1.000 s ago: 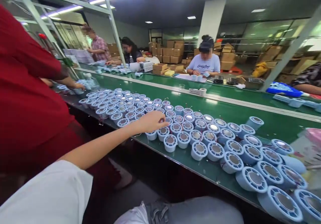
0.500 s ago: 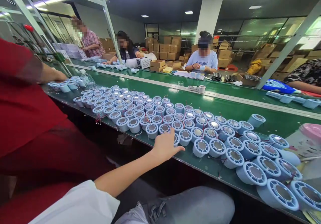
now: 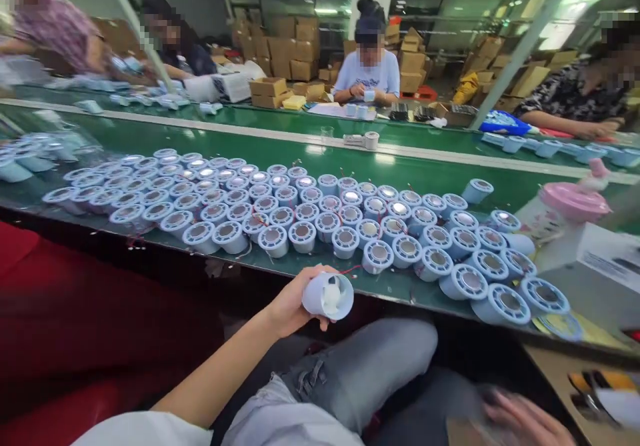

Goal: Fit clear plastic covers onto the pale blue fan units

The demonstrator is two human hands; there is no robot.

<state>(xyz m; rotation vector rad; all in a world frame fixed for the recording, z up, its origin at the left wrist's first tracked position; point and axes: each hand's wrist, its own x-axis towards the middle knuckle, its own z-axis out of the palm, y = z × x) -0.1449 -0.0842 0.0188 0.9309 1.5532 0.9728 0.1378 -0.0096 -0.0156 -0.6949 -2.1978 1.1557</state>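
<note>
A blue housing (image 3: pixel 314 294) is gripped in the left hand (image 3: pixel 291 305), forearm extended toward the table (image 3: pixel 400 285). The right hand (image 3: pixel 531 421) is held low, its grip too blurred to tell.

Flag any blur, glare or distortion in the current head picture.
Head view, bottom right: the right grip is smeared; head view, centre: the blue housing in the left grip reads fairly clearly; head view, middle: white glare patches on the green surface; head view, far left: the plaid shirt looks soft and stretched.
</note>
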